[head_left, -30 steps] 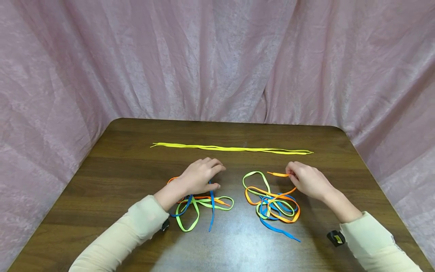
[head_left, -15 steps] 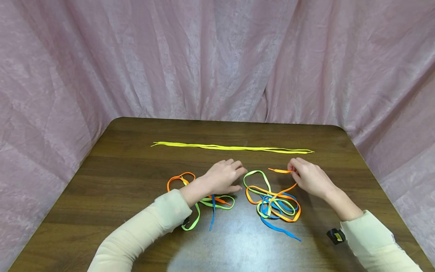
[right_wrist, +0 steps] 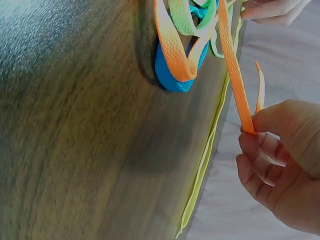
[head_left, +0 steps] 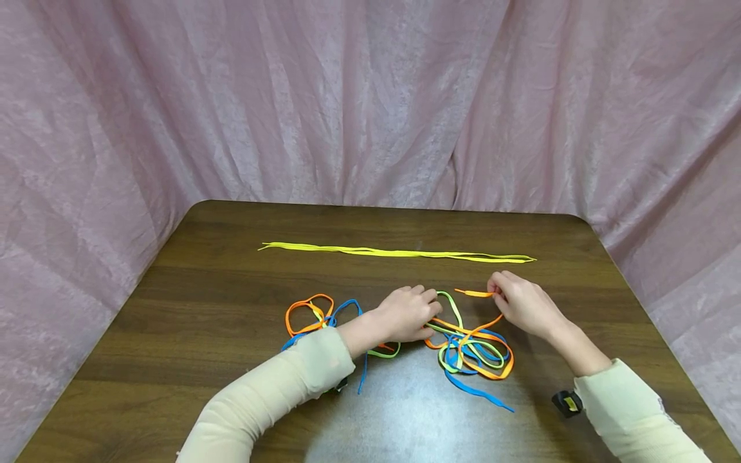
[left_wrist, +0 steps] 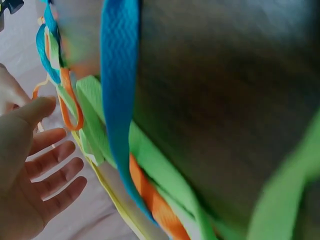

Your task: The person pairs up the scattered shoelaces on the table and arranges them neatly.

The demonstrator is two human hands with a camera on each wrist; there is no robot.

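Thumb and fingertips of my right hand (head_left: 525, 305) pinch an orange lace (right_wrist: 235, 75) near one end, and its short tip sticks out to the left. The lace runs down into a loose tangle of orange, green and blue laces (head_left: 471, 350). At that tangle's left edge is my left hand (head_left: 407, 315), palm down, partly covering the green and orange loops. The left wrist view shows its fingers (left_wrist: 55, 175) extended and spread, with nothing held. Whether they touch a loop, I cannot tell.
A yellow lace (head_left: 393, 253) lies stretched across the far part of the brown table (head_left: 191, 270). A second tangle of orange, blue and green laces (head_left: 307, 312) lies at the left, partly under the left forearm. Pink curtains (head_left: 347, 103) hang behind.
My left hand has moved right, from above the left tangle to the left edge of the right one. My right hand stays nearly in place with the orange lace.
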